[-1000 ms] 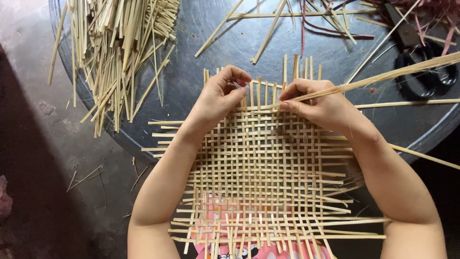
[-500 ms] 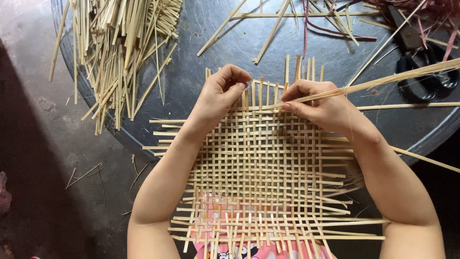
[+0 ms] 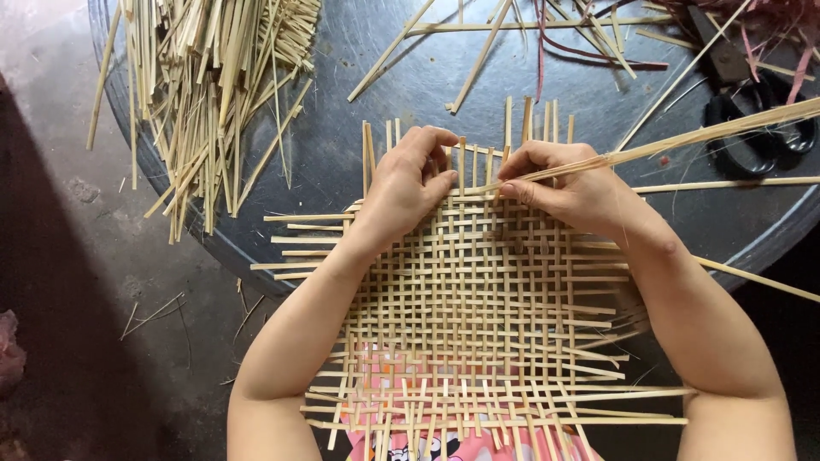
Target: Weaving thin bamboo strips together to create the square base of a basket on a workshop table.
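Observation:
A half-woven mat of pale bamboo strips [image 3: 478, 299] lies across my lap and the near edge of a dark round table [image 3: 376, 102]. My left hand [image 3: 408, 183] rests on the mat's far edge, fingers curled over the upright strip ends. My right hand [image 3: 568, 183] pinches a long bamboo strip [image 3: 709, 132] that runs off to the upper right, its near end threaded between the upright ends beside my left fingers.
A heap of loose bamboo strips [image 3: 213, 77] lies at the table's left. More strips are scattered along the far side. Black scissors [image 3: 756, 141] sit at the right. Reddish strips [image 3: 769, 26] lie at the top right. Grey floor [image 3: 77, 282] is on the left.
Both hands stay at the mat's far edge. The fingers of my right hand have shifted slightly along the long strip; the mat has not moved.

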